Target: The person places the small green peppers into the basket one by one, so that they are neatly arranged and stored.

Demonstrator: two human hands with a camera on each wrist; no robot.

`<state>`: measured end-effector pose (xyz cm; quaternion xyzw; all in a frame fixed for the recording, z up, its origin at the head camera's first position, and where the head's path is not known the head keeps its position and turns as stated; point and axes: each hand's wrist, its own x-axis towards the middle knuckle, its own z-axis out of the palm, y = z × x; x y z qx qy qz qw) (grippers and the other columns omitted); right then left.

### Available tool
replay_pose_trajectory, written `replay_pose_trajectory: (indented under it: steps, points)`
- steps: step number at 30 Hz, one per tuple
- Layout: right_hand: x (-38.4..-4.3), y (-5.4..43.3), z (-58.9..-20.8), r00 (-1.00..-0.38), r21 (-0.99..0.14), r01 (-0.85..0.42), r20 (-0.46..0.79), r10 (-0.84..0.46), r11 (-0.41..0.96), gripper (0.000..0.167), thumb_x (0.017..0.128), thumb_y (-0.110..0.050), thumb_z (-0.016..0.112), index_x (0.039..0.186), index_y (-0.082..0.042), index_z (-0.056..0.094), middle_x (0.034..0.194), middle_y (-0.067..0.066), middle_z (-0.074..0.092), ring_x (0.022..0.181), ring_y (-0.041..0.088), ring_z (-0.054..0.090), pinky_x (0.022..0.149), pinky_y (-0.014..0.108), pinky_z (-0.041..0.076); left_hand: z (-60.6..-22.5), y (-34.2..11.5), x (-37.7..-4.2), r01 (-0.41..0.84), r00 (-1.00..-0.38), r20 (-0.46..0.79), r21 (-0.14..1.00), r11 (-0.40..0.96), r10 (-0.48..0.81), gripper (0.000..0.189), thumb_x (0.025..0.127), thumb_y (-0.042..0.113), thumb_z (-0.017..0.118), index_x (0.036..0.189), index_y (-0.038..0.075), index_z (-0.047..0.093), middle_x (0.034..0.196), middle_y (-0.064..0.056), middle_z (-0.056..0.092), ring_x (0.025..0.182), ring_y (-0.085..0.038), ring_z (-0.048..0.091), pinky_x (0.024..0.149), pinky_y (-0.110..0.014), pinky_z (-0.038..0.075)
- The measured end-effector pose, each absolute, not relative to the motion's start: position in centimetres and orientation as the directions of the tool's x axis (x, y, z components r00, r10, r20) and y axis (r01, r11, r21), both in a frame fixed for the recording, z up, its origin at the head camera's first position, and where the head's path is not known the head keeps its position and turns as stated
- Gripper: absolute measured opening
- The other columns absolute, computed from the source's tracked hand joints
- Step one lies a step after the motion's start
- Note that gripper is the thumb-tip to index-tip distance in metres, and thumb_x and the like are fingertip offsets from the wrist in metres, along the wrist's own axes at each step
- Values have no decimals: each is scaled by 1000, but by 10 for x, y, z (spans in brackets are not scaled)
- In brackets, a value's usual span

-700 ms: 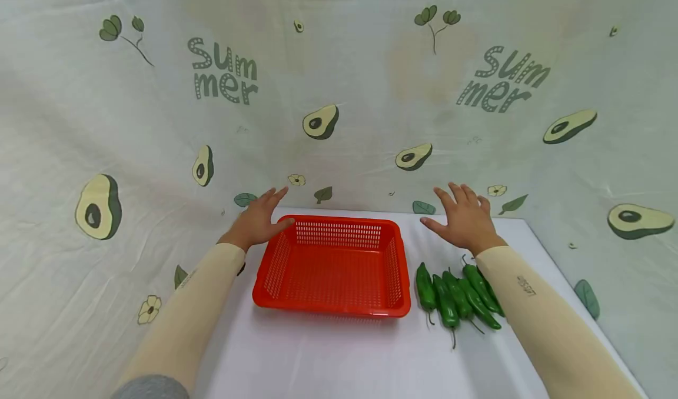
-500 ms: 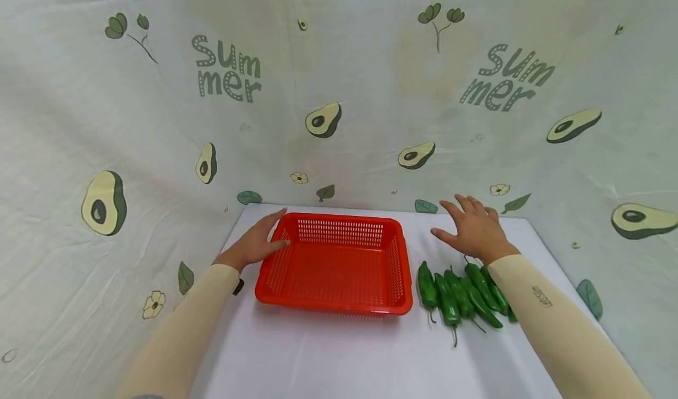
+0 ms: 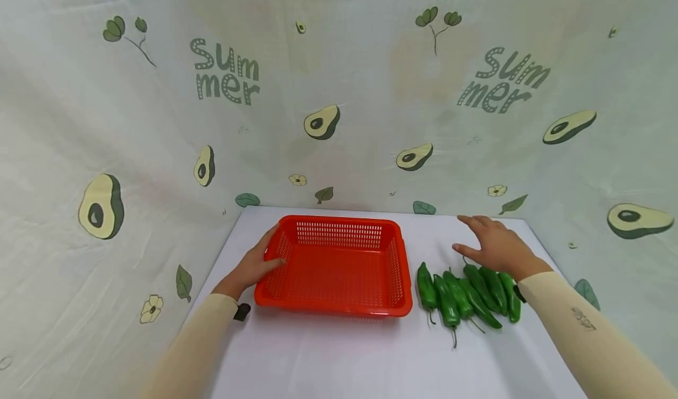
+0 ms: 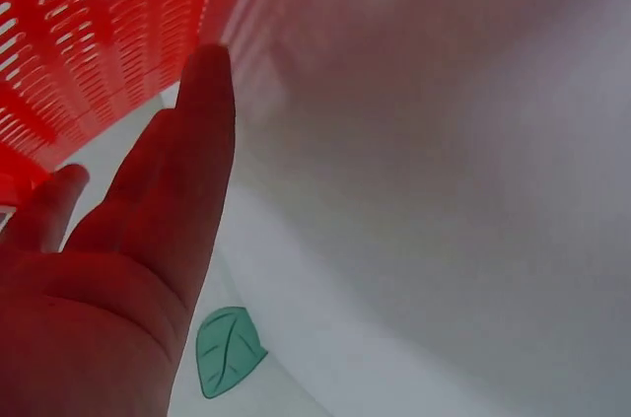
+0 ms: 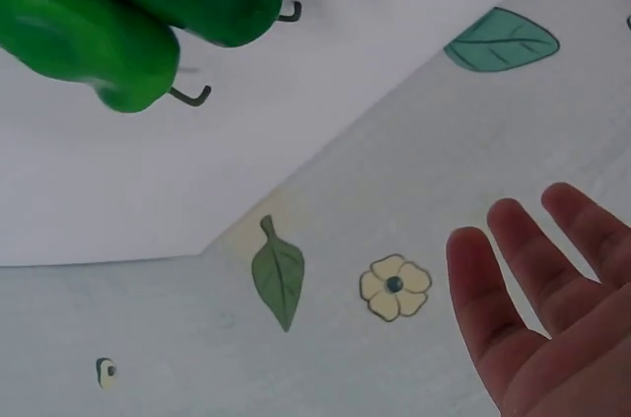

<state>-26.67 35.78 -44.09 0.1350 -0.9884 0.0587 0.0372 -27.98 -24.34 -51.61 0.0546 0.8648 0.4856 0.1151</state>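
A red plastic basket (image 3: 339, 312) with slotted walls sits on the white table. My left hand (image 3: 256, 263) is at its left side, thumb reaching over the rim and fingers along the outside. In the left wrist view those fingers (image 4: 202, 131) run straight beside the slotted wall (image 4: 108, 33). To the right of the basket, several green peppers (image 3: 447, 302) lie side by side in a row. Over the far end of that row hovers my right hand (image 3: 495, 246), fingers extended and holding nothing. The right wrist view shows its spread fingers (image 5: 483, 289) apart from the peppers (image 5: 89, 33).
Behind the table (image 3: 296, 363) hangs a pale cloth (image 3: 360, 81) printed with avocados, leaves and lettering; it also rises along both sides. The basket's bottom (image 3: 333, 275) shows no contents.
My left hand has come down and nearer from above the basket's far left corner to its left rim. My right hand has moved right and lower, toward the right-hand peppers.
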Motion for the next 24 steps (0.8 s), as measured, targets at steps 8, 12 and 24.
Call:
replay_pose_trajectory:
  steps: [8,12,24]
  points:
    - [-246,392,-460,-955,-174,-292,106,-277,940,93,94,-69,63,160,-8,41,150,33,46,130,57,49,98,76,44,-519,-241,-275,-35,-971,-142,881,471,193,82,103,16,55,169,42,15,167,-15,31,129,-41,50,94,-51,57]
    - [-231,410,-472,-959,-205,-284,83,-272,937,88,96,-60,69,158,-4,42,146,35,48,125,58,53,94,75,47,-521,-238,-272,-72,-972,-168,880,469,167,83,101,15,56,168,45,18,165,-13,35,126,-40,52,90,-47,59]
    - [-215,448,-498,-978,-305,-207,56,-199,930,77,99,-49,70,154,-2,44,134,42,52,90,40,69,72,61,56,-522,-237,-277,-90,-981,-151,907,411,118,81,98,12,56,164,50,28,162,-11,39,120,-38,54,84,-43,61]
